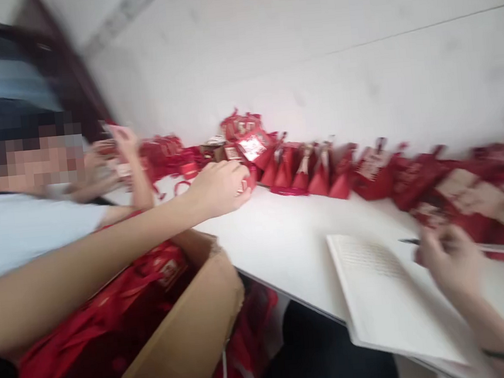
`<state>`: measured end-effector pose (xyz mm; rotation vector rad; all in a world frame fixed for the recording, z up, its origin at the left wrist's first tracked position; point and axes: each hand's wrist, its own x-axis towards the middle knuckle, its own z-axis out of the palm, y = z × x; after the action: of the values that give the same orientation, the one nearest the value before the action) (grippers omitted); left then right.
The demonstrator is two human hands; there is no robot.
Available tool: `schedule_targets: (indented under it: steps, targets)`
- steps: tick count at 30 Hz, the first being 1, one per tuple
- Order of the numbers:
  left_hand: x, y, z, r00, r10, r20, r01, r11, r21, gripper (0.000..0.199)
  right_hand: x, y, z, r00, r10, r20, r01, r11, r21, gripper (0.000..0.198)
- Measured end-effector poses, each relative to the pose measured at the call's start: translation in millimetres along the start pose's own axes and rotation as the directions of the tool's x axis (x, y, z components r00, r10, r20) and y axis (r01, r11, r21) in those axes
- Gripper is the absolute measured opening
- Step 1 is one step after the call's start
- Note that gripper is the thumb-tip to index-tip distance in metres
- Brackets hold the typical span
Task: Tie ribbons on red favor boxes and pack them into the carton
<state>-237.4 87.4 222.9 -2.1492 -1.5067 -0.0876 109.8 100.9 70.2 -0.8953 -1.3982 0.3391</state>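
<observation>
My left hand [223,188] stretches across to the far side of the table, its fingers curled over a small red gift box [251,178] with a pale label. Part of that box is hidden behind the fingers. At the right, my right hand [454,259] grips a dark pen [409,240], the tip pointing left above the table. Just left of this hand lies an open notebook [388,283] with lines of handwriting on the page, blurred by motion.
Red gift bags [316,168] line the white table [277,228] along the wall. An open cardboard box [194,335] of red bags [114,324] stands below my left arm. At the left sits a person in a white shirt [34,225], hands raised around a pinkish item [122,135].
</observation>
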Motion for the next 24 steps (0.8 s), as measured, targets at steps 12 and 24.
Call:
schedule_targets:
  steps: [12,24]
  targets:
    - [117,232,155,0.922,0.388,-0.020,-0.241,0.532,-0.812,0.032,-20,26,-4,0.717,0.693,0.076,-0.696,0.705,0.138,0.043]
    - [101,237,151,0.759,0.636,-0.137,-0.441,0.348,-0.827,0.024,-27,26,-12,0.669,0.723,0.171,-0.739,0.673,0.043,0.038]
